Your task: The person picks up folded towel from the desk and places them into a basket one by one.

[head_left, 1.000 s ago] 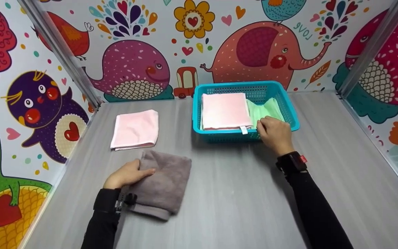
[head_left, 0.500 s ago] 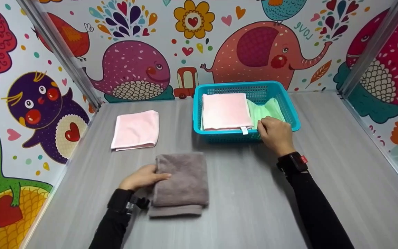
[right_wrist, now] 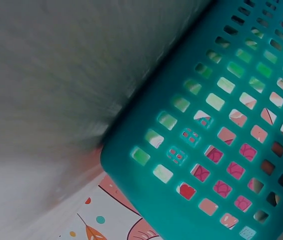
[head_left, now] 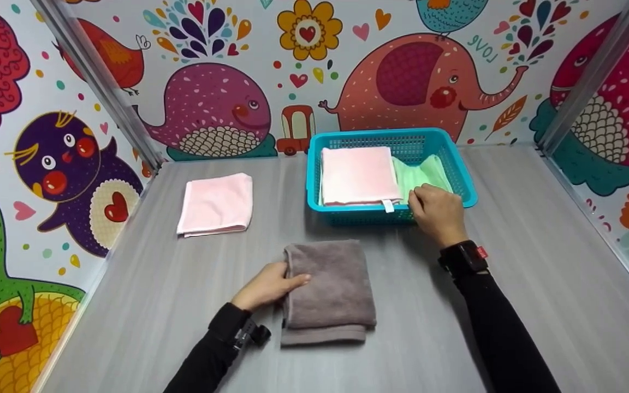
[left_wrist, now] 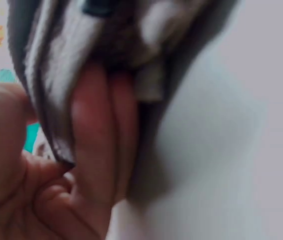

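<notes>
A folded grey-brown towel (head_left: 330,289) is pinched at its left edge by my left hand (head_left: 265,285), thumb on top and fingers underneath. In the left wrist view, the fingers (left_wrist: 91,130) reach under the layered cloth. Curled over the front rim of the turquoise plastic basket (head_left: 317,209), near its right corner, is my right hand (head_left: 440,213). Inside the basket a folded pink towel (head_left: 361,173) with a white tag lies at the left, and a green cloth (head_left: 422,172) at the right. The right wrist view has the basket's perforated wall but not the hand's fingers.
Another folded pink towel (head_left: 216,203) lies at the left rear of the grey table (head_left: 413,338). Printed panels with cartoon animals stand along the back, left and right of the table. The basket is close to the back panel.
My left hand has moved the grey-brown towel to the right and straightened it from a slant, toward the front of the basket. My right hand, the basket and the pink towels stay put.
</notes>
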Tool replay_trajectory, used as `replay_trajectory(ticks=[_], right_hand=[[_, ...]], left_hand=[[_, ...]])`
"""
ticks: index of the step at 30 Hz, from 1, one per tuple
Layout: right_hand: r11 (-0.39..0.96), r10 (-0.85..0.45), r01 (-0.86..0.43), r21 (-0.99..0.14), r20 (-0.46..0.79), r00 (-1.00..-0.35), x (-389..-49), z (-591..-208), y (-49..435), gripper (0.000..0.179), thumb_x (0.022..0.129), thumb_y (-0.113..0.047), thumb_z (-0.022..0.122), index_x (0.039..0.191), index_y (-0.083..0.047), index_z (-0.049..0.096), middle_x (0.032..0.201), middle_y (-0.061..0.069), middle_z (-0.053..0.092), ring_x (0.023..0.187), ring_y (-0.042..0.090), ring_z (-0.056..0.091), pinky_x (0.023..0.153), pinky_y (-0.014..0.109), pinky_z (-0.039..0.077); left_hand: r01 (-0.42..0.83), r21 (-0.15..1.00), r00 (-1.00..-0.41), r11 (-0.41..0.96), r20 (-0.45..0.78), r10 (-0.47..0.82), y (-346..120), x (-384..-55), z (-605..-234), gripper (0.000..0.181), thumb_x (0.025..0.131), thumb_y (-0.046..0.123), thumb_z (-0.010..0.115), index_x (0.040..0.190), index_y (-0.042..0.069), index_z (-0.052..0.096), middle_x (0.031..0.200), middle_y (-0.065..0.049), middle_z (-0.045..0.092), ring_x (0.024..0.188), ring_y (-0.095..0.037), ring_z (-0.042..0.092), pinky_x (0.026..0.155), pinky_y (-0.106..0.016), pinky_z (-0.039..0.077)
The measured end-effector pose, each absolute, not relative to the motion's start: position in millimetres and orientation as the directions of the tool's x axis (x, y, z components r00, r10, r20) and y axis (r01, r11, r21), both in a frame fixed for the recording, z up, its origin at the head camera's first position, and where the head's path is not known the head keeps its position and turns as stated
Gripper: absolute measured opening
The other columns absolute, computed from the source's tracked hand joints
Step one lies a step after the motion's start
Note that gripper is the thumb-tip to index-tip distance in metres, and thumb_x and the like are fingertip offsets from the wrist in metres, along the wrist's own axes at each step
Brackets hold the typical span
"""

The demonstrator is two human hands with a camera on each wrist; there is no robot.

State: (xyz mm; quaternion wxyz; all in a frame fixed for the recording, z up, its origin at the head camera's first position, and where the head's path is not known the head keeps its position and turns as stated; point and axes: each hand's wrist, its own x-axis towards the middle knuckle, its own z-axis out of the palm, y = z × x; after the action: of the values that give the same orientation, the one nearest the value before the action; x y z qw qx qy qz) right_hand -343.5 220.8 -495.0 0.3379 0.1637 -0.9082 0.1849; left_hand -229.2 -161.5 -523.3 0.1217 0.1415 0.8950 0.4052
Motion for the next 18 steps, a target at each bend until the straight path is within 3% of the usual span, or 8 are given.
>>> replay_trajectory(ticks=[7,14,18], right_hand=[[0.881,-0.167,-0.416,-0.224,0.676,-0.718,-343,-494,222,0.039,0.098,-0.020,0.059,0.060,-0.012,0.054,0.058,0.006,0.050,0.052,0.027,0.051,0.048,0.038,0.034],[0.877,-0.164,-0.421,-0.230,0.681,-0.713,-341,-496,221,0.041,0.099,-0.019,0.058,0.059,-0.012,0.051,0.058,0.007,0.048,0.051,0.030,0.052,0.047,0.043,0.036],[0.871,-0.149,-0.420,-0.254,0.677,-0.720,-337,-493,217,0.040,0.100,-0.018,0.059,0.062,-0.010,0.055,0.061,0.009,0.051,0.056,0.032,0.054,0.050,0.044,0.039]], left_hand=[[0.198,0.759,-0.923,0.620,-0.068,0.378,-140,-227,-525,0.035,0.098,0.041,0.069,0.086,0.008,0.063,0.078,0.001,0.056,0.070,-0.014,0.053,0.067,-0.033,0.048],[0.163,0.766,-0.919,0.622,-0.111,0.378,-135,-226,-526,0.041,0.098,0.044,0.067,0.077,0.016,0.047,0.070,0.005,0.041,0.061,-0.013,0.044,0.061,-0.029,0.037],[0.138,0.775,-0.923,0.616,-0.125,0.364,-136,-226,-527,0.040,0.098,0.043,0.068,0.077,0.016,0.048,0.071,0.005,0.043,0.062,-0.013,0.044,0.060,-0.028,0.038]])
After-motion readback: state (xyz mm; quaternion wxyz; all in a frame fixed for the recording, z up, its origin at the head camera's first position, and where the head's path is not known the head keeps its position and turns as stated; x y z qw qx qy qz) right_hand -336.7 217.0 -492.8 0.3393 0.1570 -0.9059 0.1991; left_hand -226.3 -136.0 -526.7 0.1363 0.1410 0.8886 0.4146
